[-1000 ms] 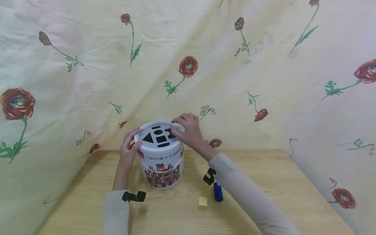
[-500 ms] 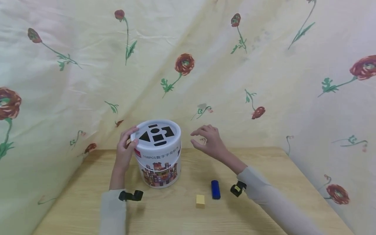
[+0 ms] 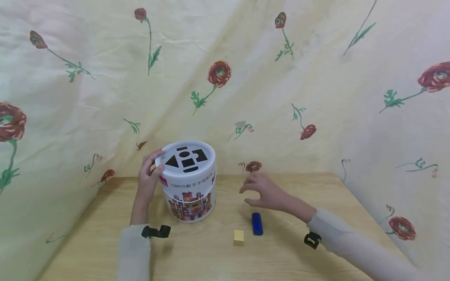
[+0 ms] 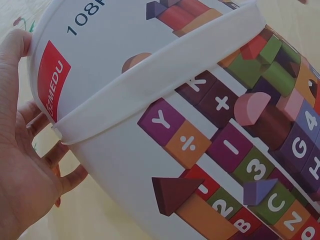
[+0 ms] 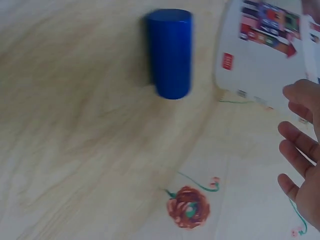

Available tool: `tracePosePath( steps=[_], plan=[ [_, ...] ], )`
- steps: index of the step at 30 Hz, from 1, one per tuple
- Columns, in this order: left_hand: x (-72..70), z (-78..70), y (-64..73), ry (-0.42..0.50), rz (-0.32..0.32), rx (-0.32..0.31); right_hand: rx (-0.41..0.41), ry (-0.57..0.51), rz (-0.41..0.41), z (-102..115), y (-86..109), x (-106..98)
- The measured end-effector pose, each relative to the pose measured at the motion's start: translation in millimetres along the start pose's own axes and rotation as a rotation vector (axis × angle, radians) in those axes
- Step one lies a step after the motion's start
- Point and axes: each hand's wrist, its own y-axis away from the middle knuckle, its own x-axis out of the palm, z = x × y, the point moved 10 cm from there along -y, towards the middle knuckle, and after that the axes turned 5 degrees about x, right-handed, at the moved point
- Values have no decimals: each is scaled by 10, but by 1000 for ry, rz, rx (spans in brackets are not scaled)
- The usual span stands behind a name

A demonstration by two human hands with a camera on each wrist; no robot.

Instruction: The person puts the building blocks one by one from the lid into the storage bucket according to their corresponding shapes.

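A white bucket point(image 3: 191, 185) with toy blocks printed on its side stands upright on the table, and dark shape-cutouts mark its round lid point(image 3: 175, 153). My left hand point(image 3: 148, 177) holds its left side near the rim, thumb in front and fingers curved round behind; the left wrist view shows this close up, beside the bucket's white handle point(image 4: 165, 75). To the right of the bucket, my right hand point(image 3: 265, 191) hovers with loosely bent fingers, nothing between them. Below that hand lies a blue cylinder block point(image 3: 257, 224), and left of it sits a small yellow block point(image 3: 238, 237).
The wooden table point(image 3: 299, 249) reaches back to a hanging floral cloth point(image 3: 260, 97), which also rises at both sides. The bucket stands close to the back edge. Black camera mounts point(image 3: 311, 240) are worn at the wrists.
My right hand has left the bucket's lid and come right and down, toward the blue cylinder block. My left hand stays on the bucket. The view has shifted slightly.
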Motion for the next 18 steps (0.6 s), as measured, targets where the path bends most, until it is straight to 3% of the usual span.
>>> tracePosePath(
  steps=[3, 10, 18],
  plan=[
    [1, -3, 0, 1, -1, 0, -38, 16, 74, 37, 118, 100],
    [9, -11, 8, 0, 3, 0, -44, 27, 240, 71, 368, 290],
    [11, -5, 6, 8, 7, 7, -68, 46, 282, 97, 503, 372]
  ],
)
